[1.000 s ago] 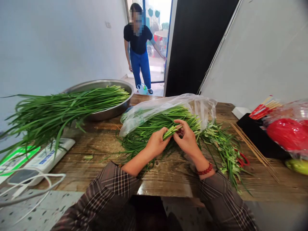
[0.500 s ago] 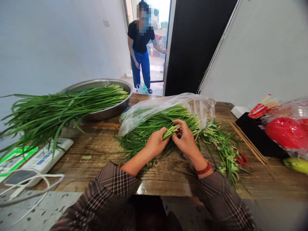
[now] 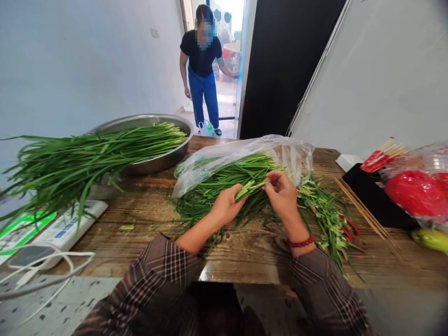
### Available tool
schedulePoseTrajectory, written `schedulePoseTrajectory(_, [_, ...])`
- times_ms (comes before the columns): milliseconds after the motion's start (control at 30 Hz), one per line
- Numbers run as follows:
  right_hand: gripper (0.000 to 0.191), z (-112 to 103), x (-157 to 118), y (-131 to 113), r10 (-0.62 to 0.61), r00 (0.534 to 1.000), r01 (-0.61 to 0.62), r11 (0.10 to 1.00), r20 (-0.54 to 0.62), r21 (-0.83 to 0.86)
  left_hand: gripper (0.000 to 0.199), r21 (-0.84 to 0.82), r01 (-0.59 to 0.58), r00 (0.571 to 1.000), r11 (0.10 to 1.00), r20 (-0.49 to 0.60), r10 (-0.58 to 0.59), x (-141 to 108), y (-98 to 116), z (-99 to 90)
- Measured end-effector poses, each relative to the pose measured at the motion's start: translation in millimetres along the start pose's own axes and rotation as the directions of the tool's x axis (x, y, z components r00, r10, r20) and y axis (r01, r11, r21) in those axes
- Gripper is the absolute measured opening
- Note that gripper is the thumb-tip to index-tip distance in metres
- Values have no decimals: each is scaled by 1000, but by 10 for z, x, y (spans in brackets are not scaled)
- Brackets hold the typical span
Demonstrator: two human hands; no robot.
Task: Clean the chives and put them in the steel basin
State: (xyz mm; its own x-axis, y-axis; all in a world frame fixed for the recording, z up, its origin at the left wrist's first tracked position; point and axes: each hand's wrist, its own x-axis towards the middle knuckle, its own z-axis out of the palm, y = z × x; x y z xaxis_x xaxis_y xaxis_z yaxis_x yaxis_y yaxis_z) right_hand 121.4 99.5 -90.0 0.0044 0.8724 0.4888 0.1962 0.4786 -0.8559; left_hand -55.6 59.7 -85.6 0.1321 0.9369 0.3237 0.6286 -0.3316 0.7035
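Head view, left hand: clamped on a small bunch of thin green stalks, raised over the middle of the brown wooden desk.
Right hand: thumb and forefinger together on a thin pale strand at the bunch's end.
Behind the hands: a long-leaved green pile, partly covered by a crumpled clear plastic bag.
Left end: a round steel basin with a big green bundle overhanging it and partly blocking a white plastic device; white cables lie in front.
Right end: loose green trimmings beside the right hand, thin wooden sticks, a black box, a red package in clear plastic.
Doorway: a person in a dark top, well apart.
Writing: blue marks on the device and a green-bordered card, too blurred to read.
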Motion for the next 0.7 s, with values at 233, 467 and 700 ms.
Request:
schedulePoseTrajectory(233, [12, -314, 71, -163, -55, 997, 54, 998, 45, 18, 22, -156, 86, 994, 984, -60, -96, 36, 41, -138])
schedulePoseTrajectory(467, [13, -238, 34, -332, -310, 912, 358, 921, 267, -155, 27, -175, 70, 997, 982, -26, -75, 42, 53, -116])
schedulePoseTrajectory(700, [17, -169, 47, -171, -268, 875, 412, 850, 404, -329, 21, -127, 58, 998, 990, 12, -56, 38, 54, -72])
